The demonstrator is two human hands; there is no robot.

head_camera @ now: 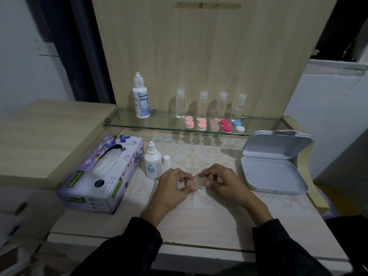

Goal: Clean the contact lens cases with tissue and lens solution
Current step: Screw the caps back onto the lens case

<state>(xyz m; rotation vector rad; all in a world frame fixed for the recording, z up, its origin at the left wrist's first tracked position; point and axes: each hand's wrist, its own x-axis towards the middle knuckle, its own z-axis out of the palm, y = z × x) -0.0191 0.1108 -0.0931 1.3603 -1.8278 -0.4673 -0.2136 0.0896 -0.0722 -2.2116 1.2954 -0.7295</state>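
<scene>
Both my hands meet over the lace mat at the table's middle. My left hand [175,185] and my right hand [221,180] each pinch one end of a pale, translucent lens case [196,181], which is blurred and partly hidden by fingers. An uncapped small solution bottle [152,161] stands left of my hands, its white cap [166,160] beside it. A purple tissue box [103,172] lies further left. On the glass shelf [139,126] sit several lens cases: pink [189,122], peach-pink [202,124], beige [214,124], red [226,125], blue-and-white [238,126].
A larger solution bottle [141,98] and several small clear bottles [180,104] stand on the shelf against the wooden back panel. An open grey tin [274,166] lies to the right of my hands. A wooden block borders the table on the left.
</scene>
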